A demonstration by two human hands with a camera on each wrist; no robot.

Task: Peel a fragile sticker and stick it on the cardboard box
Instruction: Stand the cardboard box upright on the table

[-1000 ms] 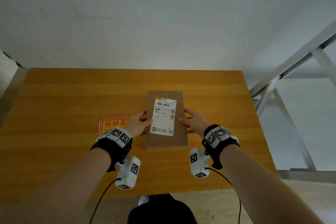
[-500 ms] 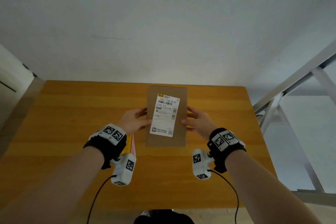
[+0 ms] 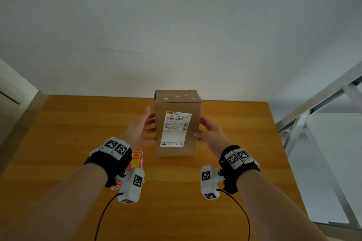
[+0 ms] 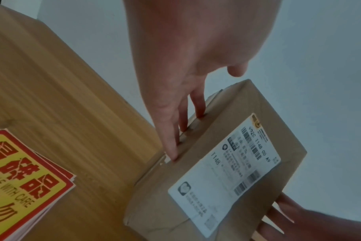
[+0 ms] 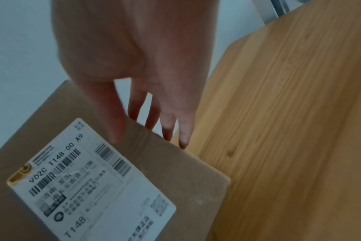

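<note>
A brown cardboard box (image 3: 176, 104) stands tilted up on its near end at the middle of the table, its white shipping label (image 3: 175, 129) facing me. My left hand (image 3: 145, 128) presses straight fingers (image 4: 171, 143) against the box's (image 4: 284, 146) left side, thumb clear of it. My right hand (image 3: 206, 132) holds the right side with straight fingers, its thumb (image 5: 111, 117) lying on the front face of the box (image 5: 175, 171). A stack of red and yellow fragile stickers (image 3: 136, 159) lies flat under my left wrist, also visible as stickers (image 4: 25, 179) in the left wrist view.
The wooden table (image 3: 78, 133) ends at a white wall behind the box. A grey metal frame (image 3: 313, 107) stands beyond the table's right edge. Cables hang from both wrist cameras near the front edge.
The box lay flat on the table; both hands have tipped it up onto its end and moved it farther from me. The sticker stack has stayed in place.
</note>
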